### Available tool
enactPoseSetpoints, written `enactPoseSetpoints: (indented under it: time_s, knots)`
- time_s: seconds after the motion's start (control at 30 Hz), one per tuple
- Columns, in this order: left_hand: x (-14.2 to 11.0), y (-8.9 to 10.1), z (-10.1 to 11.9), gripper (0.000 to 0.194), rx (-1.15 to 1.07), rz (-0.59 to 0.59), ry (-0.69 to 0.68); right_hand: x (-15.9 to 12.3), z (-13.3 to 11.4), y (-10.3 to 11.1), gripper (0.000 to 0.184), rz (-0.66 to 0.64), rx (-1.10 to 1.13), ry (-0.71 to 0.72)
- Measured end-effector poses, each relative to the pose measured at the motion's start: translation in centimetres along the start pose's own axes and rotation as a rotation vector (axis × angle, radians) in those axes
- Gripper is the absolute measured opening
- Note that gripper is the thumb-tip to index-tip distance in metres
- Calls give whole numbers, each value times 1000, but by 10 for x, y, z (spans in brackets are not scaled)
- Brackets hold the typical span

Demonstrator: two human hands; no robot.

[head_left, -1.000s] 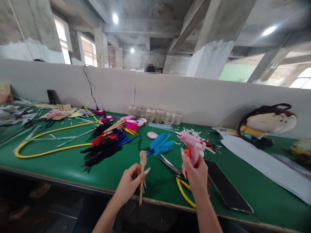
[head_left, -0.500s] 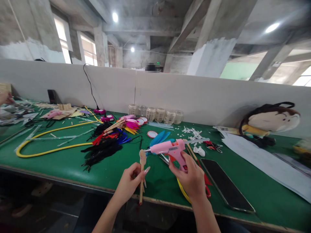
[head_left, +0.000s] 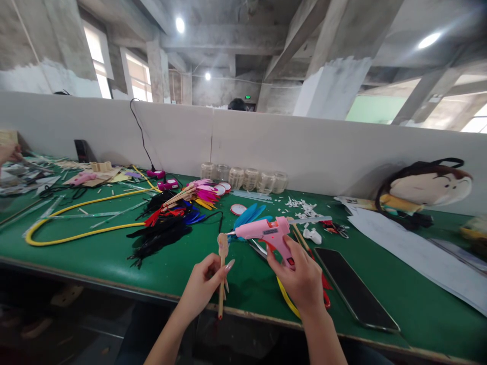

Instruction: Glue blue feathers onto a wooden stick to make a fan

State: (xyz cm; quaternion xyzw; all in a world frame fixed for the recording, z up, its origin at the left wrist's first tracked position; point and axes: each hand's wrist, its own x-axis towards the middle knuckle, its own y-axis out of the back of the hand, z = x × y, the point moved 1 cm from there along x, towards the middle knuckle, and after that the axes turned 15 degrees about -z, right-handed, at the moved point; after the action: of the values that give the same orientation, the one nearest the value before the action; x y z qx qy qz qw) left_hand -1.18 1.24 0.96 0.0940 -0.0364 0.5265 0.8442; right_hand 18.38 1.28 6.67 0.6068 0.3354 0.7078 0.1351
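Between thumb and fingers, my left hand (head_left: 207,281) pinches a wooden stick (head_left: 222,253) held upright, its wider carved end at the top. My right hand (head_left: 299,271) is wrapped round the handle of a pink hot glue gun (head_left: 262,230). The gun's nozzle points left and meets the top of the stick, or sits very close to it. A clear glue stick (head_left: 310,220) pokes out of the gun's back. Blue feathers (head_left: 249,215) lie just behind the gun, which partly covers them and the scissors (head_left: 258,247).
Left of my hands lie black feathers (head_left: 160,241) and a bundle of coloured feather sticks (head_left: 190,192). Glass jars (head_left: 250,179) line the partition. A phone (head_left: 355,289), paper sheets (head_left: 411,253) and a plush doll (head_left: 422,187) are on the right. A co-worker's hand (head_left: 9,152) shows far left.
My right hand turned the glue gun level and brought it left, its nozzle now at the stick's top. My left hand has stayed in place with the stick.
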Motion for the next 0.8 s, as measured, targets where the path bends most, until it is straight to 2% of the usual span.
enactPoseSetpoints:
  time_s: [0.37,0.8]
  knots:
    - [1,0,0,28,19,13,-9,3,0,2,25,100,9,82]
    - [0,0,-4,28,-1,11,-7,1,2,-1,25,94,28,77]
